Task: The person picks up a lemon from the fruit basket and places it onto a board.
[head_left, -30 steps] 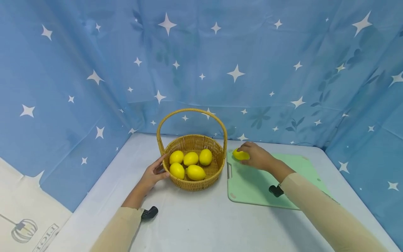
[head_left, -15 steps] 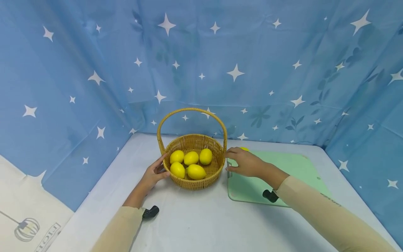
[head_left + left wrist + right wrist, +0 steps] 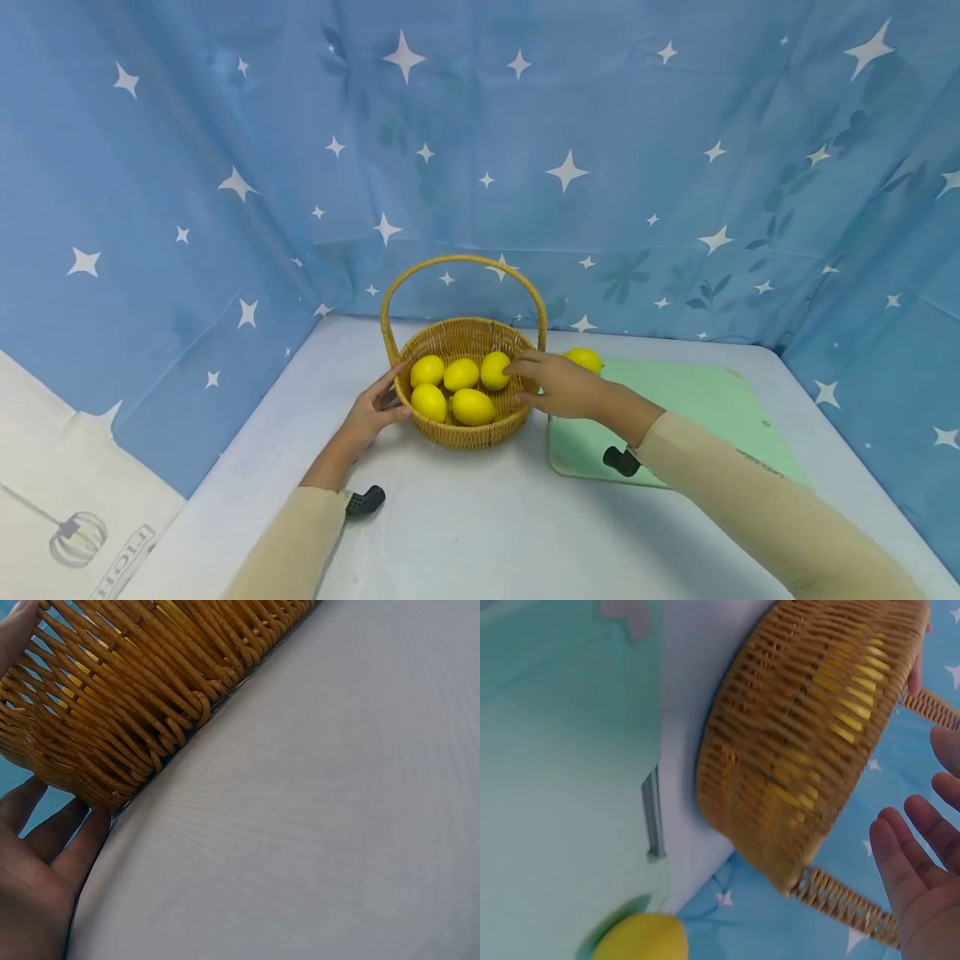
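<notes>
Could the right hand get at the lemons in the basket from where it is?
Probably yes. The right hand is open over the basket's rim, fingertips by the nearest lemon. The top is open, and the handle arches above.

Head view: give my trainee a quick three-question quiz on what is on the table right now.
1. How many lemons lie in the basket?
2. True or false: one lemon sits on the green board.
3. Which of the hands touches the basket's outer wall? A) left hand B) right hand C) neither

Key: 1. Five. 2. True. 3. A; the right hand reaches over the rim, open, fingers at a lemon inside.
</notes>
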The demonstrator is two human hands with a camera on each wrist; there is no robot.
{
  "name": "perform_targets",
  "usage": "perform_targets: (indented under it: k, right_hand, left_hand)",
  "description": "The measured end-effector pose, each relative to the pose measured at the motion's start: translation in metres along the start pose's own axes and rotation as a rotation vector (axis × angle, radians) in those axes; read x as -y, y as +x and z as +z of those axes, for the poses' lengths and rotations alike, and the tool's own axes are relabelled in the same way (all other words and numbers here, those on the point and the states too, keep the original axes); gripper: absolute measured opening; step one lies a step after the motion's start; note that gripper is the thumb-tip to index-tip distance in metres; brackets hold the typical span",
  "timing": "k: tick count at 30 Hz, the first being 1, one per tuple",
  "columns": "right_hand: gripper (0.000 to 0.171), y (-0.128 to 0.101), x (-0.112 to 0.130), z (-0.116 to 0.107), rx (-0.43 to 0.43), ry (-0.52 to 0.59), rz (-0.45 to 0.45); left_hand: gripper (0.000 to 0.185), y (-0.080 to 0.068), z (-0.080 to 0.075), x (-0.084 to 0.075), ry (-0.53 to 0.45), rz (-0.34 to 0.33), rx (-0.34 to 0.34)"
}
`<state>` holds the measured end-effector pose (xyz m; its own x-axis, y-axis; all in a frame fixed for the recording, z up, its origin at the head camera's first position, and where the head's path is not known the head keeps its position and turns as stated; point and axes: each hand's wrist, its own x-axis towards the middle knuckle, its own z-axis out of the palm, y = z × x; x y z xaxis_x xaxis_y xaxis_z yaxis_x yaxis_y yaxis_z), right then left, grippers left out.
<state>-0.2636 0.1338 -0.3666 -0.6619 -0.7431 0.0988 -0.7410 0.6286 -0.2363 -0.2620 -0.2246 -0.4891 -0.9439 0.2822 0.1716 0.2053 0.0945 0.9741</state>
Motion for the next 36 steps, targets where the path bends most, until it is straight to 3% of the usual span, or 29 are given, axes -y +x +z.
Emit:
perform_targets:
  k: [10,20,26,36]
  right_hand:
    - [0.038,0.023,0.004,0.017,0.05,-0.047,-0.057]
    - [0.034,0.041,-0.004,0.03,0.009,-0.103,-0.065]
    - [0.033,0.053,-0.007,0.04,-0.002,-0.148,-0.007]
    - [0.046,0.073,-0.011,0.046,0.012,-0.247,0.078]
  left_hand:
    - [0.079,0.004,0.001,-0.001,-0.001,0.009,0.007]
    - [0.079,0.007,0.001,-0.004,-0.016,0.014,0.025]
    - [0.079,0.003,0.001,-0.001,-0.006,0.008,0.012]
    - [0.08,0.0,0.001,0.001,0.004,0.008,-0.002]
